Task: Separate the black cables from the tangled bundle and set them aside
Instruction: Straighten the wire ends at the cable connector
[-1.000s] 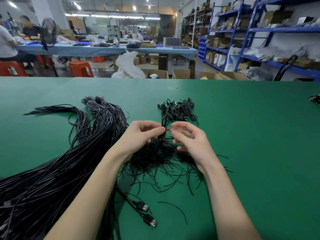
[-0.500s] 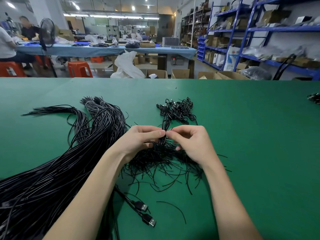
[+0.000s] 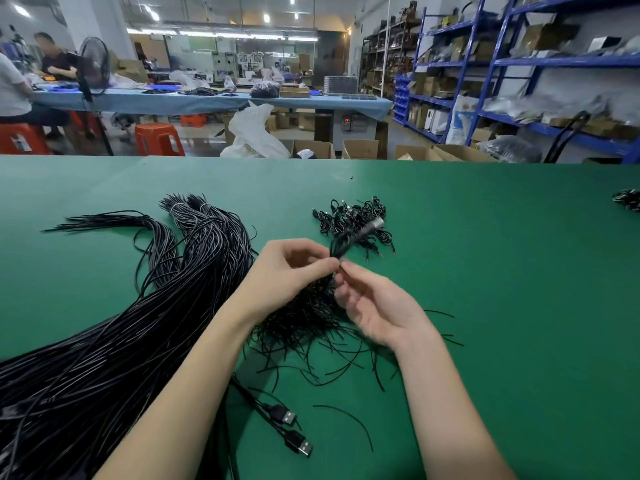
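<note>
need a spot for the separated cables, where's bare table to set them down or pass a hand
Bare green table runs wide to the right of the right hand, up to a small cable clump at the far right edge. The far strip beyond the connector pile is bare too. Crowded: the long cable bundle fills the left, loose wire pieces lie under both hands, USB plugs lie near.

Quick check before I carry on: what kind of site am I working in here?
Most likely a cable assembly workshop or small factory. Blue storage racks hold cartons and parts, long worktables have seated workers, and the green bench carries large bundles of black cables.
</note>
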The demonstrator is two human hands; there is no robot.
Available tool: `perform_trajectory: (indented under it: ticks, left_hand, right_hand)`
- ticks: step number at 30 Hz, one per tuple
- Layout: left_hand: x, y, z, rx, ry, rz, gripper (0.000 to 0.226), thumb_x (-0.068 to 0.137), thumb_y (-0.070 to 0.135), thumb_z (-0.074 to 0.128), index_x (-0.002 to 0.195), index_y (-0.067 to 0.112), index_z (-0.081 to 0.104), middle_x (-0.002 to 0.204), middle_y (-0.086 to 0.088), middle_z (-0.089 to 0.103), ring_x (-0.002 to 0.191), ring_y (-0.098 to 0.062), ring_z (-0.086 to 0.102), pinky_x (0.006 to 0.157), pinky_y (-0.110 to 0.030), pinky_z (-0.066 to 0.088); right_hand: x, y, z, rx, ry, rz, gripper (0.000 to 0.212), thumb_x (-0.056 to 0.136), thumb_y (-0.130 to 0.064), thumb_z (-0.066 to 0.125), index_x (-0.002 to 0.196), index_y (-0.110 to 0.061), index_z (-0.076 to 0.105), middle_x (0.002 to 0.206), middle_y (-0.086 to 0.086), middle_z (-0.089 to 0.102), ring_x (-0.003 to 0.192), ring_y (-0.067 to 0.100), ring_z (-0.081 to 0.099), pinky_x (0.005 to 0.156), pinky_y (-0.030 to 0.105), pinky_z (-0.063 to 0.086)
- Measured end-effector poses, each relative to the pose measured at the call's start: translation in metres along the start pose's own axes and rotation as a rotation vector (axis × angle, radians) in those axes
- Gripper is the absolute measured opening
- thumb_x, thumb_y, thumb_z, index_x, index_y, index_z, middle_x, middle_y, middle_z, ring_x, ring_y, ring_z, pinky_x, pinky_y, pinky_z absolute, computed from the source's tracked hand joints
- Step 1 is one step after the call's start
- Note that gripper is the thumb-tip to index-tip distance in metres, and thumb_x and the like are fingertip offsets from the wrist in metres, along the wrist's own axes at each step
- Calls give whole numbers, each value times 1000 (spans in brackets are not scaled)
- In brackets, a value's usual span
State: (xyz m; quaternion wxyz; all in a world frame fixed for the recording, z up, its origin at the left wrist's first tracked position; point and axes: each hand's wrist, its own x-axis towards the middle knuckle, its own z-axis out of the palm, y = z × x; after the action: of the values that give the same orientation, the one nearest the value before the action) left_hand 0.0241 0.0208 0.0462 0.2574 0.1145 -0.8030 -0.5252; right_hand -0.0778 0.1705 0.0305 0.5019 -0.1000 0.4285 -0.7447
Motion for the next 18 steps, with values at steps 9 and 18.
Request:
perform_trajectory:
  ticks: [9, 18]
  left_hand:
    - [0, -9, -5, -359, -114, -393, 30, 77, 40, 82, 100, 20, 80, 75, 5, 59, 62, -5, 55, 75, -31, 39]
    - [-2, -9, 0, -274, -64, -124, 24, 68, 33, 86, 92, 33, 82, 95, 1, 79, 84, -5, 71, 71, -18, 53]
  right_hand:
    - [-5, -11, 1, -1120, 299, -794, 6, 79, -34, 85, 78, -36, 79, 75, -19, 74, 61, 4, 62, 61, 12, 49]
    - [0, -5, 5, -238, 185, -122, 5, 84, -5, 74, 81, -4, 77, 71, 5, 68, 51, 6, 55, 39, 13, 38]
